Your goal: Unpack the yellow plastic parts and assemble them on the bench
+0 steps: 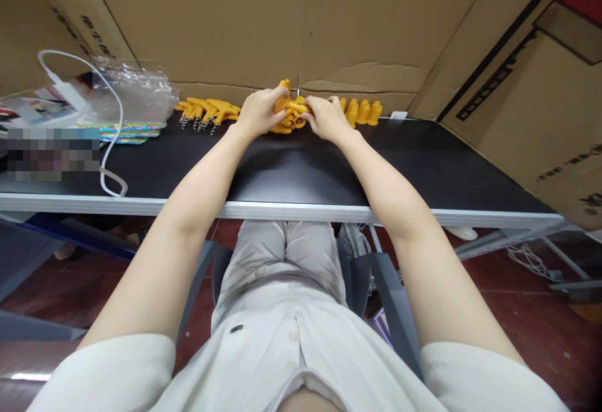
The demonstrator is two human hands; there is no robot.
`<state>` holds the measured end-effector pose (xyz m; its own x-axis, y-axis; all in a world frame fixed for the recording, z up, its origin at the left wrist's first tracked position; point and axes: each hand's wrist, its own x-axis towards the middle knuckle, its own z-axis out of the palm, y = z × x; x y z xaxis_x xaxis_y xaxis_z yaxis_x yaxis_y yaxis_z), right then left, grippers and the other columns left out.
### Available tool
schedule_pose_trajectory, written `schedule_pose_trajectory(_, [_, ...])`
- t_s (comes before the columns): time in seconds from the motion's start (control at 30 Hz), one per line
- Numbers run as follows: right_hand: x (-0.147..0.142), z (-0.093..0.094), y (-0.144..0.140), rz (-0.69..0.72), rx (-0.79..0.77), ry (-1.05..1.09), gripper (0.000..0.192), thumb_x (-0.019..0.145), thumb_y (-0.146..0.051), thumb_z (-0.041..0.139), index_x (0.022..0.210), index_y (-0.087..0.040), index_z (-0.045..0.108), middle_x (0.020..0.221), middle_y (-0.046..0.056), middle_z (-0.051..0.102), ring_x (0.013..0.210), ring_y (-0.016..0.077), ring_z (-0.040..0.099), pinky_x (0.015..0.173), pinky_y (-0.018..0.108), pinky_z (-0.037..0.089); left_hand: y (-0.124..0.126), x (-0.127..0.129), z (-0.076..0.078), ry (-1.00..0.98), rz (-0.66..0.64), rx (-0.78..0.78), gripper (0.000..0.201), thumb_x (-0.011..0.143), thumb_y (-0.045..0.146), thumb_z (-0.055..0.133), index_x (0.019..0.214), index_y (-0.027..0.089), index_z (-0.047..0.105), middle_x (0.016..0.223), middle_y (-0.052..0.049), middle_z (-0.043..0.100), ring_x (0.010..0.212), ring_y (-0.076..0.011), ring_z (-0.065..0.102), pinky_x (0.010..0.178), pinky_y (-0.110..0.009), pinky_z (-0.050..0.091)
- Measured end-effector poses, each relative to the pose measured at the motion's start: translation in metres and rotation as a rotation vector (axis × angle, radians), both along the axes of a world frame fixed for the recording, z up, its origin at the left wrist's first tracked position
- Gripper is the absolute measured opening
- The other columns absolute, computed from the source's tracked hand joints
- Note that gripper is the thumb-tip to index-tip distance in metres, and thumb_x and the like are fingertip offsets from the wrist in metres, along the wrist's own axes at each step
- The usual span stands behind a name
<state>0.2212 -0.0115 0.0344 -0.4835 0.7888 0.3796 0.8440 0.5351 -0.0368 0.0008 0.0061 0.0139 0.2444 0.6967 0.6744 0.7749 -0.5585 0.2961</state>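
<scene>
My bare left arm [188, 224] slants up from 8 o'clock and my right arm [409, 211] from 4 o'clock, both elbows slightly bent. My left hand [258, 112] sits near 11 o'clock, back facing up, fingers and thumb pinched inward; near 1 o'clock my right hand [327, 118] grips likewise, close beside it
</scene>
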Motion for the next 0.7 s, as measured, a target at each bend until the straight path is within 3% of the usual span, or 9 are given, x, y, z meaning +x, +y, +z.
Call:
schedule_pose_trajectory(0.2, [-0.002,0.013,-0.014,-0.033,0.144,-0.099,0.043,0.114,-0.020,0.034,0.145,-0.012,0.063,0.148,0.021,0.070,0.147,0.0391,0.059,0.129,0.061,0.031,0.007,0.006,-0.003,-0.094,0.052,-0.097,0.020,0.093,0.021,0.072,0.112,0.026,0.068,0.080,-0.001,0.069,0.095,-0.0258,0.076,0.089,-0.040,0.056])
schedule_pose_trajectory(0.33, [-0.001,0.016,-0.015,-0.030,0.201,-0.136,0.052,0.118,-0.023,0.022,0.145,-0.014,0.065,0.146,0.020,0.070,0.147,0.0378,0.059,0.131,0.065,0.028,0.014,0.008,-0.005,-0.167,0.001,-0.077,0.020,0.088,0.018,0.078,0.103,0.025,0.067,0.075,0.000,0.064,0.087,-0.0270,0.075,0.085,-0.043,0.061])
schedule_pose_trajectory(0.53, [0.007,0.014,-0.004,0.034,0.248,-0.090,0.060,0.119,-0.035,0.015,0.139,-0.025,0.071,0.142,0.015,0.071,0.145,0.0387,0.056,0.129,0.070,0.027,0.019,0.012,-0.008,-0.228,-0.061,-0.090,0.019,0.090,0.023,0.079,0.105,0.023,0.068,0.079,0.000,0.065,0.095,-0.0266,0.075,0.094,-0.042,0.065])
schedule_pose_trajectory(0.7, [0.009,0.011,-0.003,0.030,0.246,-0.102,0.064,0.118,-0.031,0.012,0.140,-0.025,0.072,0.147,0.014,0.070,0.147,0.0374,0.054,0.130,0.069,0.024,0.021,0.013,-0.008,-0.260,-0.057,-0.243,0.022,0.086,0.018,0.082,0.100,0.022,0.065,0.076,0.000,0.061,0.085,-0.0258,0.075,0.086,-0.043,0.067])
